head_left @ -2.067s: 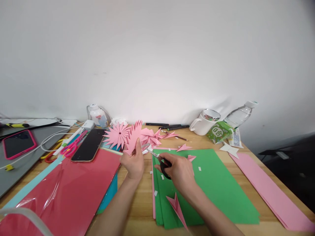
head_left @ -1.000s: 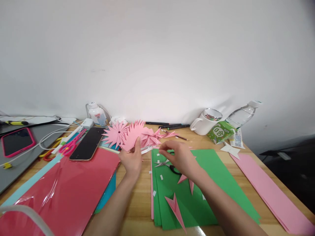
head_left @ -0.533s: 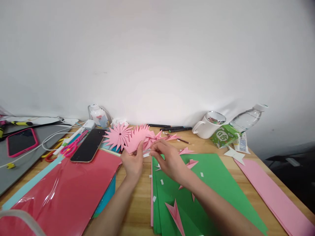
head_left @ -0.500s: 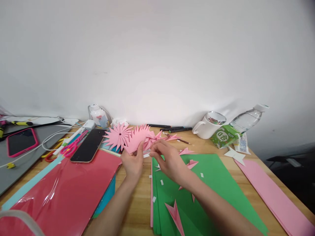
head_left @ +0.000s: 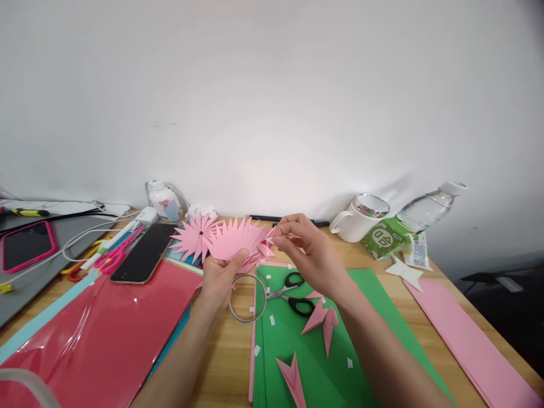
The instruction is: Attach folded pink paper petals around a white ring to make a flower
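My left hand [head_left: 221, 277] is closed on a fan of pink folded paper [head_left: 233, 241], its thumb over the near edge and the points facing up. My right hand [head_left: 312, 252] is raised just right of the fan, thumb and fingers pinched on a small white piece of tape [head_left: 270, 239]. Behind the fan lies a round pink pleated paper rosette [head_left: 200, 233]. Below the hands are a tape roll [head_left: 230, 309] and black-handled scissors [head_left: 301, 306]. Loose pink folded paper pieces [head_left: 292, 377] and several white tape bits [head_left: 272, 321] lie on green paper [head_left: 314, 374].
On the left are a red paper pack [head_left: 97, 334], a black phone [head_left: 142, 255], pink scissors [head_left: 117, 252] and a pink-cased phone [head_left: 29, 245]. A white mug [head_left: 357, 221], a green packet [head_left: 385, 239] and a water bottle [head_left: 427, 209] stand right. Pink paper strips [head_left: 471, 340] lie near the right edge.
My right hand has moved up and slightly right, still pinched. The tape roll and black scissors now show below the hands. The pink folded pieces on the green paper lie differently.
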A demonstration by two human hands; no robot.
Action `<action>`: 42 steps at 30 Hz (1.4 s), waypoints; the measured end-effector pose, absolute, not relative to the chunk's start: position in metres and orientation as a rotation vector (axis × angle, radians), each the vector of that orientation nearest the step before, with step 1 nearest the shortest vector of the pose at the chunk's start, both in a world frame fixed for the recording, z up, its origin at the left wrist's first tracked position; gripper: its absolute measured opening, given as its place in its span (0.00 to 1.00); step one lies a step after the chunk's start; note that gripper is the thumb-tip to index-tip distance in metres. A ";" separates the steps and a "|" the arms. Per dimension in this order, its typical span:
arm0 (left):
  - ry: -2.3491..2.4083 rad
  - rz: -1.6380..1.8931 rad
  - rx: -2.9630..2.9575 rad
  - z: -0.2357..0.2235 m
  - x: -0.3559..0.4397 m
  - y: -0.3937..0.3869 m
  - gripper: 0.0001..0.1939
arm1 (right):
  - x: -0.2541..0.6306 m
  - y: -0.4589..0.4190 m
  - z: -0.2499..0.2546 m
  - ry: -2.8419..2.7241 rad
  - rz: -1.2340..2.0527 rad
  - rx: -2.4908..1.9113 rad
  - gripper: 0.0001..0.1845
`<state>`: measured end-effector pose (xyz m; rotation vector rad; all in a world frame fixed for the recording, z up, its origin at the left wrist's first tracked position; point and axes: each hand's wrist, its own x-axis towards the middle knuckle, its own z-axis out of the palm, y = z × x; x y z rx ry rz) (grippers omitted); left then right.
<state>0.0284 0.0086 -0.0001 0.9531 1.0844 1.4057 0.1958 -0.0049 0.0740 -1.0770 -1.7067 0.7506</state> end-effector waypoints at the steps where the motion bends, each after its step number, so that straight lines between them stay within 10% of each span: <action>1: 1.075 1.393 0.973 0.001 0.030 0.007 0.15 | 0.195 -0.006 0.074 -1.723 0.719 -1.079 0.06; 42: 0.902 1.190 1.162 -0.001 0.037 -0.002 0.22 | 0.189 0.001 0.058 -1.376 1.139 -1.124 0.37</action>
